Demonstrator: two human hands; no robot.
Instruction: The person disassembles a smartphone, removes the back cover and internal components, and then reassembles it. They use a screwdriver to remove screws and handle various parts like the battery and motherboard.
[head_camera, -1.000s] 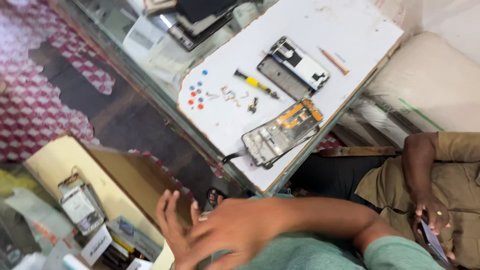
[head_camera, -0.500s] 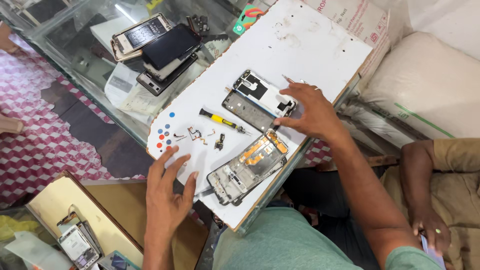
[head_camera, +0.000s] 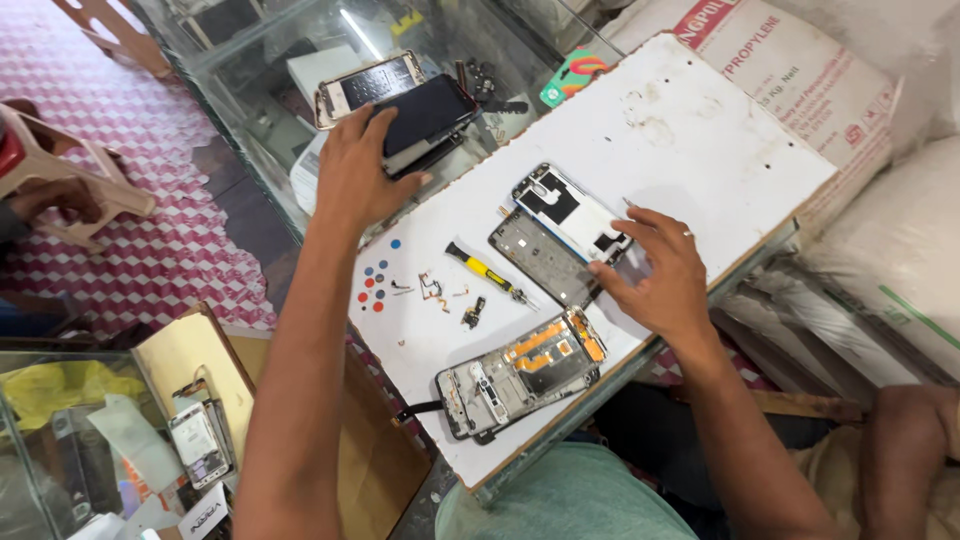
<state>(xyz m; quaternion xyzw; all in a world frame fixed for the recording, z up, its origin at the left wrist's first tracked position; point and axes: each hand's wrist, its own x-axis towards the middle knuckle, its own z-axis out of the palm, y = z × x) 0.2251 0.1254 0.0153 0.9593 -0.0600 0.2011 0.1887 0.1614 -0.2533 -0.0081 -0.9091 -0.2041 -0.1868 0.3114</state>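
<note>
Reaching off the white board (head_camera: 690, 130) onto the glass counter (head_camera: 250, 120), the left hand (head_camera: 355, 175) now lies on a dark phone (head_camera: 428, 112), fingers curled over its near edge; half a second ago it hovered spread above the coloured dots at the board's near-left corner. The right hand (head_camera: 655, 270) has barely shifted: fingers loosely spread, fingertips touching the white phone frame (head_camera: 570, 212) near the board's middle, gripping nothing. Just beside that frame lies a grey back panel (head_camera: 535, 258), then a yellow screwdriver (head_camera: 485, 270). An opened phone (head_camera: 520, 375) with orange parts sits at the board's near edge. Whether the left hand truly grasps the dark phone or only presses on it is hard to tell, since the palm hides the contact. Small loose parts (head_camera: 435, 290) by the screwdriver are too tiny to identify.
</note>
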